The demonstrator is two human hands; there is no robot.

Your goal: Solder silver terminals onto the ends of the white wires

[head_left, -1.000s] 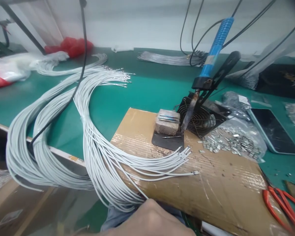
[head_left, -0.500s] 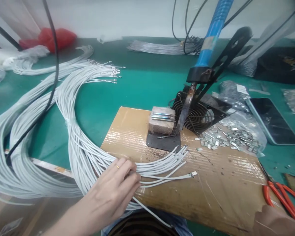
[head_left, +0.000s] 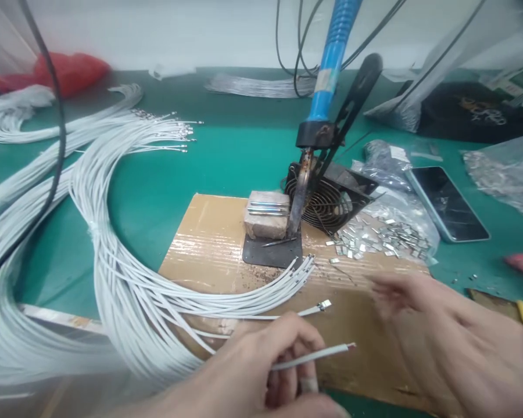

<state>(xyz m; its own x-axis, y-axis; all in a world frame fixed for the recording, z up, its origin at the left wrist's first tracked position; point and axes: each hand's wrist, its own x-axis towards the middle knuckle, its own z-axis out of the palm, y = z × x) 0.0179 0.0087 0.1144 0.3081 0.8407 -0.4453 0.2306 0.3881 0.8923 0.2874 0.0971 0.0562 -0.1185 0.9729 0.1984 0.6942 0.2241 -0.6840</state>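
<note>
My left hand [head_left: 283,360] is closed around a single white cable [head_left: 318,355], whose end points right and shows a bit of reddish wire. Behind it, a thick bundle of white cables [head_left: 126,255] curves onto the cardboard sheet [head_left: 353,325]. One cable there carries a small white-and-metal connector [head_left: 325,305]. My right hand [head_left: 453,342] hovers over the cardboard's right side, apart from the held cable. Motion smears its fingers, so whether they hold anything cannot be made out. A blue-handled soldering iron [head_left: 322,93] stands tip down beside a block with solder-like metal strips [head_left: 268,215].
Small metal connectors [head_left: 387,238] lie spilled on a clear bag, close to a phone [head_left: 448,203]. A black fan [head_left: 331,197] sits behind the iron. More cable bundles [head_left: 113,122] spread across the left of the green table [head_left: 226,157]. A black cord [head_left: 56,116] hangs at left.
My left hand has moved off the bundle, right and nearer, and now holds one cable raised. My right hand has come in from the lower right corner. The view has shifted right.
</note>
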